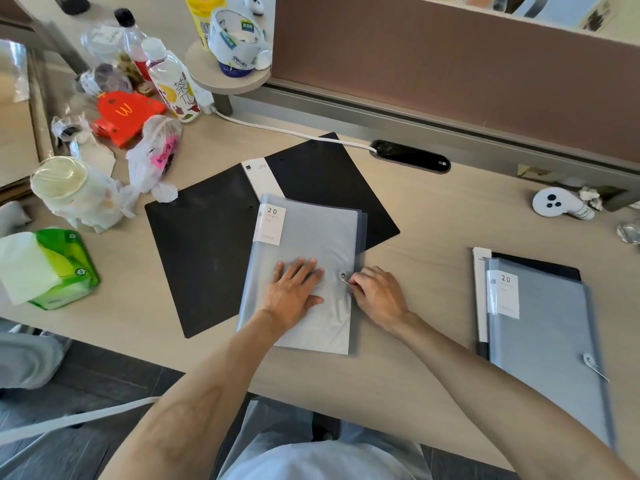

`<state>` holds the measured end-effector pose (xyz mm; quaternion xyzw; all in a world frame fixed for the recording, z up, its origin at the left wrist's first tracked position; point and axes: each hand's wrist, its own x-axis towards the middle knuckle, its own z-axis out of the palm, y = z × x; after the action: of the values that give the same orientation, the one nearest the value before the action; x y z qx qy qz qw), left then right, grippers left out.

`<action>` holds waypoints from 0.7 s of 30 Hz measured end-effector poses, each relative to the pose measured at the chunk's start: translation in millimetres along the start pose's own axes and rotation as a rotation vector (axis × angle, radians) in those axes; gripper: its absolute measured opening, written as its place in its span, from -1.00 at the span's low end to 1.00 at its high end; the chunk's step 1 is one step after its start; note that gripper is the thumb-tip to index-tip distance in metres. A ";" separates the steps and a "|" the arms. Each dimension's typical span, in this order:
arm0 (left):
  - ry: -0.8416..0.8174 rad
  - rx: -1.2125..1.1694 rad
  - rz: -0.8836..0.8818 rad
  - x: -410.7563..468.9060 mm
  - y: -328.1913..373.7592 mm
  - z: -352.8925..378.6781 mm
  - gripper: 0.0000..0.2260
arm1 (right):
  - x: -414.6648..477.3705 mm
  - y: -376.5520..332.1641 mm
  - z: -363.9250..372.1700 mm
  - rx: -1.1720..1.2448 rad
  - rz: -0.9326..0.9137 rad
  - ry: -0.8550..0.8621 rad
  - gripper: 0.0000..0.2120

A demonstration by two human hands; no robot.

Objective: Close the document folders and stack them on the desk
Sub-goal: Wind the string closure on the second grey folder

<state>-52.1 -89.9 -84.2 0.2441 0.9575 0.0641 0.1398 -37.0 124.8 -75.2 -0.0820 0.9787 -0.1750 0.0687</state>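
Left grip (298, 289) is lying flat, fingers straight and slightly spread, pressing down on the cover of the grey folder (311, 237) and holding nothing. Right grip (375, 296) is sitting just right of the left grip, at the folder's right edge. Its fingers are curling in and its fingertips are pinching the thin cord (349, 285) coming off the round button (343, 275). The button is sitting on the cover between the two grips.

The grey folder is lying closed and a bit tilted under the left grip, with its "20 pockets" label (272, 225) ahead of that grip. Pocket edges are sticking out slightly along the right side, ahead of the right grip.

Beneath the grey folder, the black folder (204, 244) is lying open and flat on the desk (426, 271). It is spreading left of the left grip and ahead of both grips, with a white spine strip (261, 178) showing at the fold.

Well right of the right grip, a second grey folder (543, 344) is resting closed on a dark folder (540, 266) that has a white spine.

Far left of the left grip, a green tissue pack (59, 268) and a wrapped cup (65, 188) are sitting on the desk. Further ahead on that side, a red box (124, 116) and some bottles (173, 84) are crowding together. A white cable (287, 131) is running across the desk ahead of both grips.
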 end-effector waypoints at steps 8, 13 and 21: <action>-0.068 0.004 0.024 0.7 -0.5 -13.0 -0.51 | -3.0 0.3 -8.6 0.048 0.128 0.005 -0.84; 0.148 -0.194 -0.171 -1.7 -15.2 -22.4 -0.55 | 6.5 -5.4 -16.3 0.272 0.390 -0.079 -0.70; 0.122 -0.849 -0.833 -0.8 -25.1 -50.6 -0.36 | 5.2 -22.0 -10.3 0.606 0.635 -0.043 -0.75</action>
<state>-77.8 -114.9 -40.6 -0.2331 0.8697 0.3946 0.1835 -40.8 106.9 -58.5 0.2433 0.8582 -0.4225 0.1603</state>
